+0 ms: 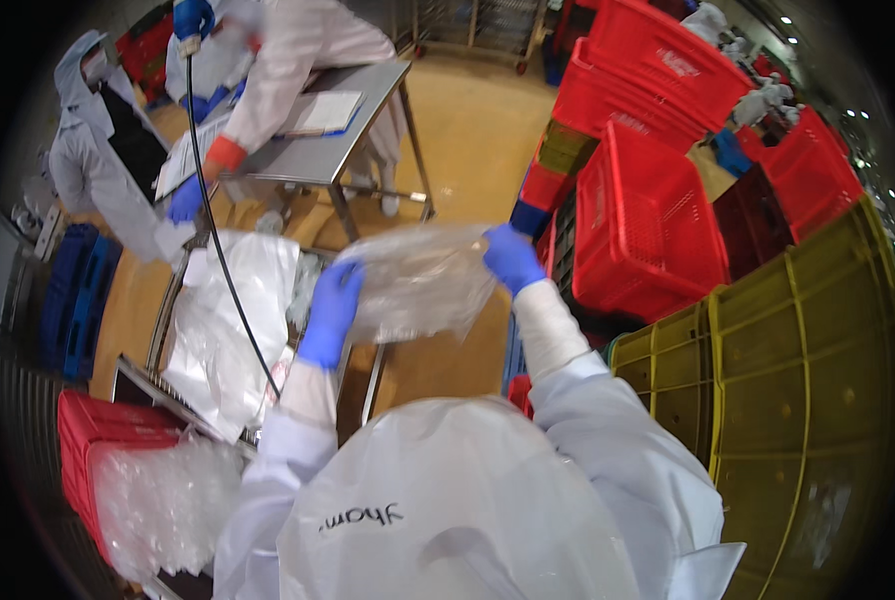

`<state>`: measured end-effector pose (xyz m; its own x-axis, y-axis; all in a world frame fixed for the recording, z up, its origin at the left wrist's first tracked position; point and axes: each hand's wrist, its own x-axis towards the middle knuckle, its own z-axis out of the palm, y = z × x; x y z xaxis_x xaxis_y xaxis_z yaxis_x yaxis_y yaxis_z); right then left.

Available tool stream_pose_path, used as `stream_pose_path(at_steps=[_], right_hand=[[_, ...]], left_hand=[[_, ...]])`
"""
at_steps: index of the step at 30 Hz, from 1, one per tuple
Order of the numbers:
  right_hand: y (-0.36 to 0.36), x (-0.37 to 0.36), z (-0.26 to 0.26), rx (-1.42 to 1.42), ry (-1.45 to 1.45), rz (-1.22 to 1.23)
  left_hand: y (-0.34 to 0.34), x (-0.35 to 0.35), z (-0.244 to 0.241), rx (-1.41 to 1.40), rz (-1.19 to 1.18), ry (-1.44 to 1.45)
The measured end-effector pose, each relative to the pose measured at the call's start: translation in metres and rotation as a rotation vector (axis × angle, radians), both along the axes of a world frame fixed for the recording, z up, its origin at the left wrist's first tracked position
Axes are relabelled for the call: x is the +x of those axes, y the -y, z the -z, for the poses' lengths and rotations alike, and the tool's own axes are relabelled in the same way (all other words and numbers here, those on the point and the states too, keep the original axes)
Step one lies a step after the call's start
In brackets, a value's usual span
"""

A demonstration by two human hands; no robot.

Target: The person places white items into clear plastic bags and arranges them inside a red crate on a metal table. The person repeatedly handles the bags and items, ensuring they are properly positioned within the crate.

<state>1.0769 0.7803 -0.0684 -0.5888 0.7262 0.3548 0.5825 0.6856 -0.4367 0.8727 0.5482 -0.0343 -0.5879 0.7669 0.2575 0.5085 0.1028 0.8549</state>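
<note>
A clear plastic bag (pixel 421 289), blurred and creased, is stretched in the air between my two blue-gloved hands. My left hand (pixel 333 311) grips its left end, and my right hand (pixel 513 257) pinches the upper right corner. Nothing can be made out inside the bag. To the left of my left hand, white plastic sheeting (pixel 226 322) covers a metal-framed table or cart. A black cable (pixel 219 251) hangs down across that sheeting.
Red plastic crates (pixel 642 225) are stacked to the right, beside large yellow bins (pixel 762 405). A steel table (pixel 305 154) holds papers, with co-workers (pixel 110 150) around it. At lower left, a clear plastic liner (pixel 166 502) drapes over a red crate (pixel 80 450). Blue pallets (pixel 80 300) stand left.
</note>
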Motion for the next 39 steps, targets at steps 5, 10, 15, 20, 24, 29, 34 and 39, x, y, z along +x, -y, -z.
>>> stream_pose_path(at_steps=[5,10,15,20,24,29,34,39], right_hand=[[-0.065,0.003,-0.027,-0.178,0.360,0.164],[-0.098,0.001,0.030,0.126,0.654,0.290],[-0.134,-0.010,0.090,-0.271,0.338,0.220],[-0.158,0.005,0.124,-0.245,0.950,0.541],[-0.191,0.036,0.212,-0.474,0.583,0.910],[-0.211,-0.019,0.167,-0.752,0.218,0.741],[-0.234,-0.026,0.160,-0.222,0.681,0.749],[-0.280,-0.041,0.170,-0.493,0.667,0.638]], left_hand=[[-0.098,-0.018,-0.007,-0.239,-0.036,-0.336],[-0.170,-0.056,0.082,-0.448,-0.105,-0.812],[-0.235,-0.065,0.131,-0.412,0.359,-0.264],[-0.294,-0.070,0.194,-0.684,0.210,-0.612],[-0.329,-0.055,0.204,-0.626,0.502,-0.746],[-0.374,-0.105,0.212,-0.937,0.686,-0.503],[-0.399,-0.100,0.201,-0.710,0.433,-0.696],[-0.441,-0.125,0.258,-0.756,0.559,-0.546]])
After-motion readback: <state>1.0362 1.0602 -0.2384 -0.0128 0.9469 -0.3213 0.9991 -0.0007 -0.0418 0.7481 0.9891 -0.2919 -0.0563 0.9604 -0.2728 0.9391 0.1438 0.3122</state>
